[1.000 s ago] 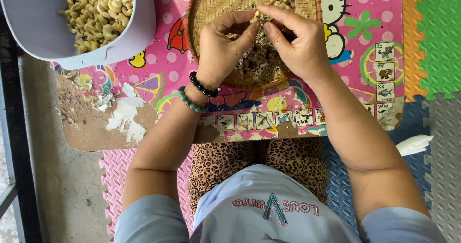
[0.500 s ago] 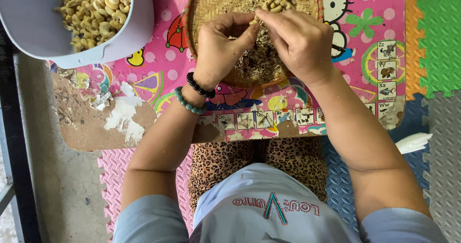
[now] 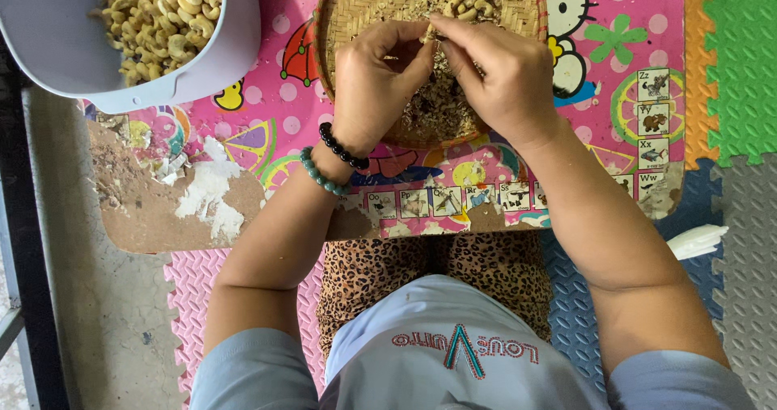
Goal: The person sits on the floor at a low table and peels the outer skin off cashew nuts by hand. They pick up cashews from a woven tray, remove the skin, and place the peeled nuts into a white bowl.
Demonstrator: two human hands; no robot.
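Observation:
My left hand (image 3: 376, 82) and my right hand (image 3: 498, 74) meet over a round woven bamboo tray (image 3: 348, 9) that holds cashew nuts and brown husk flakes. The fingertips of both hands pinch one small cashew nut (image 3: 426, 33) between them above the tray's middle. My left wrist wears a black bead bracelet and a green bead bracelet. The tray sits on a low pink table with a worn cartoon top (image 3: 275, 110). Most of the nut is hidden by my fingers.
A grey plastic basin (image 3: 218, 62) full of pale peeled cashews stands at the upper left on the table. The table's left front corner is peeled to bare board. Coloured foam floor mats (image 3: 728, 70) lie to the right, with a white scrap (image 3: 698, 240) on them.
Both hands stay over the tray; the fingers have shifted slightly while working on the nut. The view has drifted a little.

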